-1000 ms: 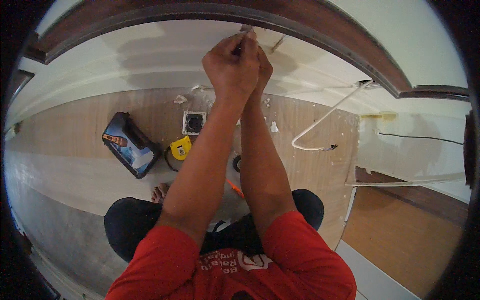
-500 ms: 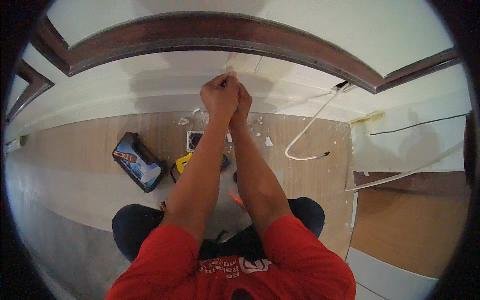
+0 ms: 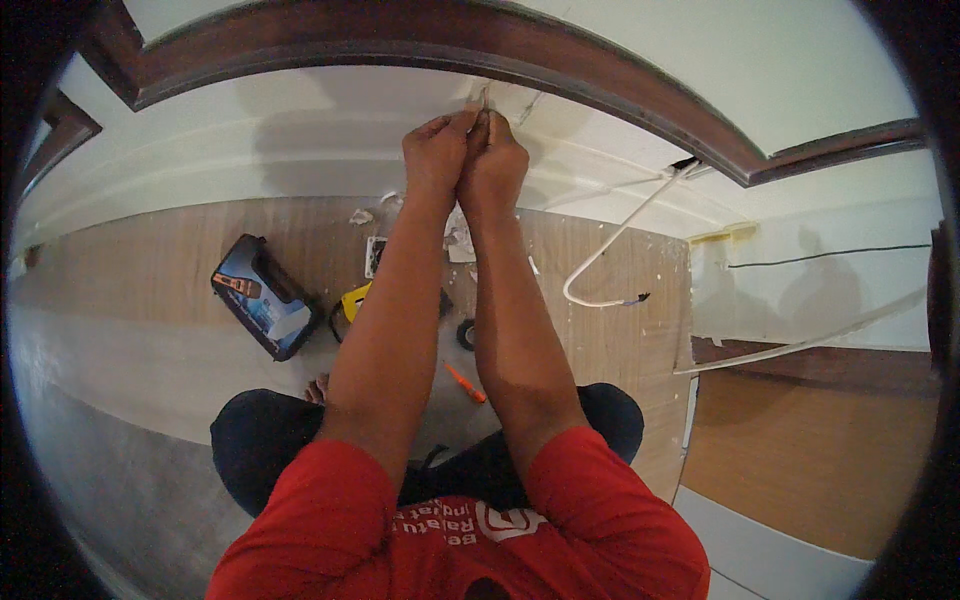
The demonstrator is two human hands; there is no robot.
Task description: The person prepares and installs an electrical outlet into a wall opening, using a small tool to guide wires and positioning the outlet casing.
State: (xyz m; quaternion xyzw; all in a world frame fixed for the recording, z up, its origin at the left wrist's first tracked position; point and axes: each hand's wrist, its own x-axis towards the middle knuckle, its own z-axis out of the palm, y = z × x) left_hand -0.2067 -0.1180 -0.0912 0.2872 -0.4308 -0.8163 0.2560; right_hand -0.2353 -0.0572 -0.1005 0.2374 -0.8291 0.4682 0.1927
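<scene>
My left hand (image 3: 436,155) and my right hand (image 3: 495,165) are closed side by side, pinched at a pale patch on the white wall (image 3: 370,110) just under the dark wooden frame (image 3: 400,36). Something small and thin sticks up from between my fingertips; I cannot make out what it is. Below my forearms an orange-handled tool (image 3: 465,385) lies on the floor, with a black roll (image 3: 466,334) above it. A yellow tape measure (image 3: 354,300) and a square white fitting (image 3: 374,255) are partly hidden by my left forearm.
A black case (image 3: 262,310) lies at left on the wood-look floor (image 3: 140,270). At right a white cable (image 3: 590,300) hangs from a wall opening (image 3: 683,164), near a thin dark cable (image 3: 830,255) and a brown panel (image 3: 800,440). White debris (image 3: 362,217) is scattered along the wall's base.
The view dipped and came partly back up. My right hand now sits higher and more beside my left hand, where it was partly behind it. Both stay closed at the wall.
</scene>
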